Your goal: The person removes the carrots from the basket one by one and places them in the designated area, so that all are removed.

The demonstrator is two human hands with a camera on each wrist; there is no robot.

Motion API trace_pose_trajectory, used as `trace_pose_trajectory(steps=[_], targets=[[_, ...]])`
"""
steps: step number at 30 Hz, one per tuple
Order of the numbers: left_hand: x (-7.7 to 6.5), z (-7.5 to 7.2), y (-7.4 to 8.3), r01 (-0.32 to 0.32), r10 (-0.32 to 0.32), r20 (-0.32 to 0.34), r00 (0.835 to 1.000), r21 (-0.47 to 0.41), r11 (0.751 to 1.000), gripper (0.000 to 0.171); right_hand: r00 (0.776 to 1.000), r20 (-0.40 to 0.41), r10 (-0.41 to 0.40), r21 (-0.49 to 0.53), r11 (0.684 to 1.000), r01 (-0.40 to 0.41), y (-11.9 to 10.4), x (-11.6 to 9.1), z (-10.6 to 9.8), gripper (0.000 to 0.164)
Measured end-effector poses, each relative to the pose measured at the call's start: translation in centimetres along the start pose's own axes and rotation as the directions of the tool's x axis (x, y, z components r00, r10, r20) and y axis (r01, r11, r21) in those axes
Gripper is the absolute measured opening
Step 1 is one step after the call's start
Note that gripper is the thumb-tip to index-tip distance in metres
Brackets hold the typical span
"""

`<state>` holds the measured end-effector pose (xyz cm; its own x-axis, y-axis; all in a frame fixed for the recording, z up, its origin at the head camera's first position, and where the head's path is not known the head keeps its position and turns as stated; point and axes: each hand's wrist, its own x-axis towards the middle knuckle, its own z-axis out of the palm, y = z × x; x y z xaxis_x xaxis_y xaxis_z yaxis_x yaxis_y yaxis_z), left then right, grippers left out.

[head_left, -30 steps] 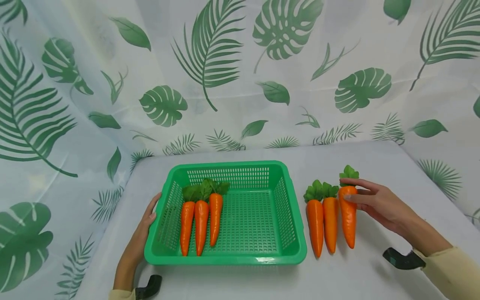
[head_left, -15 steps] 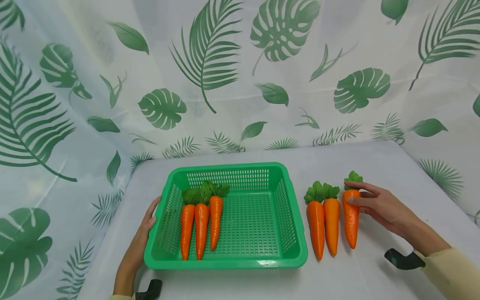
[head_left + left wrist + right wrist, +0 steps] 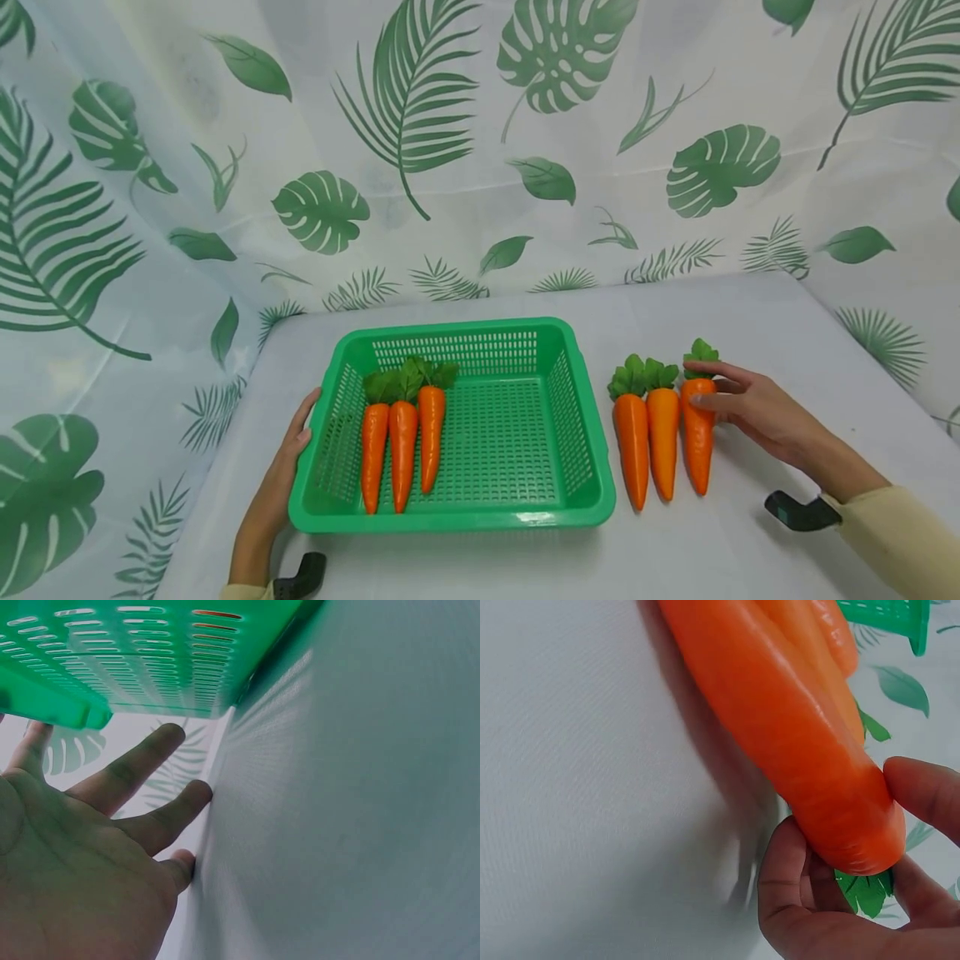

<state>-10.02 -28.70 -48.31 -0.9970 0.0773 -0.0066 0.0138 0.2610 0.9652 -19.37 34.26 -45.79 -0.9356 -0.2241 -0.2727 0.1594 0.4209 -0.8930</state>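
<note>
At the right of the head view, my right hand (image 3: 772, 417) pinches a carrot (image 3: 698, 433) near its leafy top. The right wrist view shows that carrot (image 3: 780, 727) between thumb and fingers, its body close over the white cloth. To its left lie a middle carrot (image 3: 663, 442) and another carrot (image 3: 632, 450), side by side with tips toward me. My left hand (image 3: 281, 475) rests at the left rim of a green basket (image 3: 450, 522). In the left wrist view, the left hand's fingers (image 3: 124, 769) are extended and spread beside the basket wall (image 3: 150, 652).
Inside the basket, three more carrots (image 3: 402, 454) lie together on the left side. A white cloth covers the table (image 3: 465, 571). Behind it hangs a leaf-patterned curtain (image 3: 450, 192). Black wrist devices (image 3: 802, 511) sit at both sleeves.
The pinched carrot has shifted slightly right, then back left toward the middle carrot, with its top a little lower relative to the others. My left hand stays at the basket.
</note>
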Motion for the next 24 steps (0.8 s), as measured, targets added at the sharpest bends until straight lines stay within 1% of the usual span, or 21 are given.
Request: trace_pose_trajectory(steps=[9,19,24], targets=[[0.2,0.0,0.0,-0.011,0.011,-0.003,1.000,-0.007,1.000,0.057,0.999,-0.017,-0.028,-0.127,0.992,0.026,-0.2,0.0,0.5,0.068],[0.2,0.0,0.0,-0.010,0.010,-0.007,1.000,-0.003,1.000,0.058,0.995,-0.036,-0.090,-0.273,0.959,0.077,-0.4,0.1,1.0,0.061],[0.2,0.0,-0.1,-0.014,0.014,-0.005,1.000,-0.006,1.000,0.057,0.994,-0.046,-0.097,-0.311,0.947,0.078,-0.4,0.3,1.3,0.059]])
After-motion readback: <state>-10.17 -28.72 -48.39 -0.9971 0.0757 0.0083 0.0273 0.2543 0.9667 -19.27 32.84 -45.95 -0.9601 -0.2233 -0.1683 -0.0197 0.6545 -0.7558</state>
